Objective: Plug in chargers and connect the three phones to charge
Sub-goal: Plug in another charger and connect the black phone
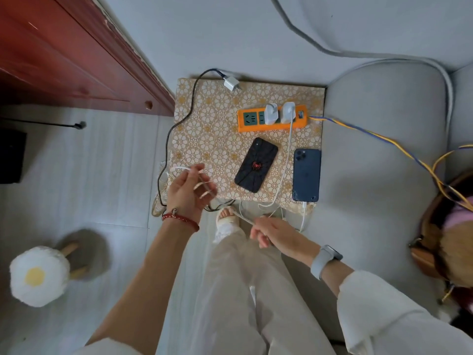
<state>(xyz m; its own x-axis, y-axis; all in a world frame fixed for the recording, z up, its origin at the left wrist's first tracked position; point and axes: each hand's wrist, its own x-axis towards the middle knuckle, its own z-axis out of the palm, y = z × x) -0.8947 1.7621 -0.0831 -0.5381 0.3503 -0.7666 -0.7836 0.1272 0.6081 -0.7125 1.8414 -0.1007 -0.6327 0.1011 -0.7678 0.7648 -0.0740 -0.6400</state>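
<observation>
Two phones [306, 175] lie on a floral-patterned table [204, 129] beside a grey sofa [384, 149].

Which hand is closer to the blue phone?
The right hand. It sits just below and left of the blue phone, holding a white cable. The left hand is farther left, past the black phone.

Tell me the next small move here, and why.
Probably bring the white cable stretched between the left hand and right hand up to the black phone and plug it in. The blue phone already has a cable at its near end; the black one shows none. The cable's end is blurred.
</observation>
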